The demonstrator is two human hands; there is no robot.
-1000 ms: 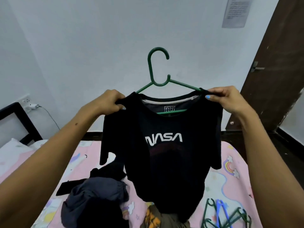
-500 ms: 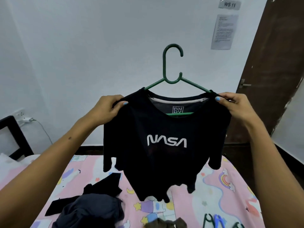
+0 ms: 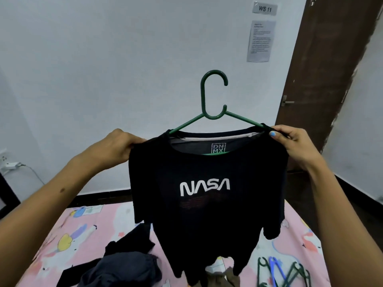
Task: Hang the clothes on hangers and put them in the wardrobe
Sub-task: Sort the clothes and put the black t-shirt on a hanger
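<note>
You face a pale wall with a brown door at its right and a bed in a pink cartoon sheet below. The fingers of your right hand curl over and pinch one shoulder of the black NASA t-shirt; your left hand grips the other shoulder, its fingers hidden behind the cloth. Between your hands the t-shirt hangs on a green hanger, hook upright above the collar, held in the air above the middle of the bed. Under it, near the bed's near edge, lies a heap of dark clothes, with a brownish garment just beside it. Toward the near right corner lie spare hangers, green and blue. Two paper notices are stuck on the wall beside the door.
</note>
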